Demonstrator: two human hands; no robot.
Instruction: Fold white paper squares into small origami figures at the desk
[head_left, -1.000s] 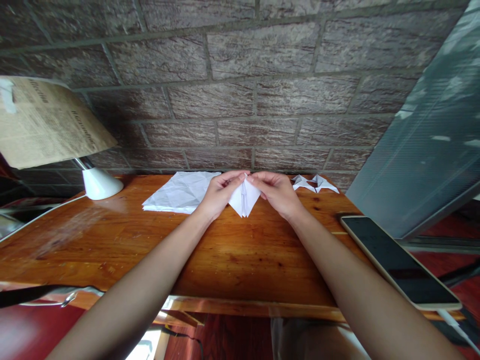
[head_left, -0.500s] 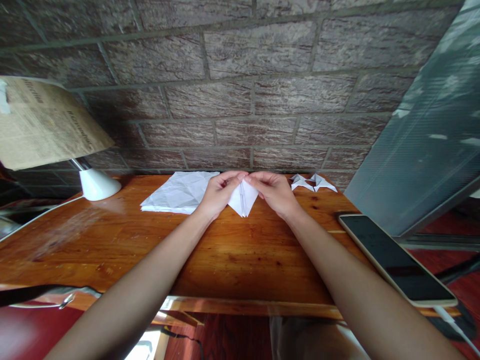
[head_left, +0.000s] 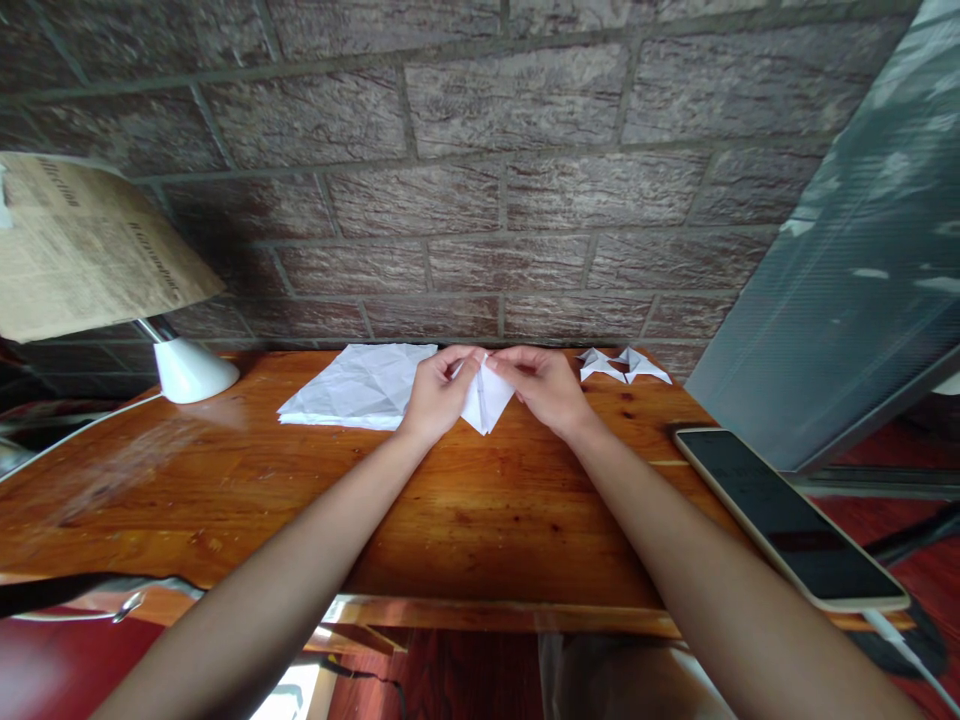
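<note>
Between my hands is a small folded piece of white paper (head_left: 486, 402), kite-shaped, with its point downward and a crease along the middle. My left hand (head_left: 441, 392) pinches its upper left edge between thumb and fingers. My right hand (head_left: 545, 385) grips the upper right edge in the same way, the two thumbs close together at the top. Fingers cover the paper's upper corner. Just left of my left hand lies a stack of creased white paper sheets (head_left: 352, 388). Right of my right hand sit two folded paper pieces (head_left: 624, 366) with pointed ends.
A smartphone (head_left: 787, 515) with a charging cable (head_left: 896, 640) lies at the desk's right edge. At the left stands a white lamp base (head_left: 191, 372) under a newsprint lampshade (head_left: 97, 245). A brick wall (head_left: 480, 190) rises behind the wooden desk (head_left: 487, 530).
My left thumb has shifted slightly across the top of the folded paper. Both hands keep hold of it in nearly the same place.
</note>
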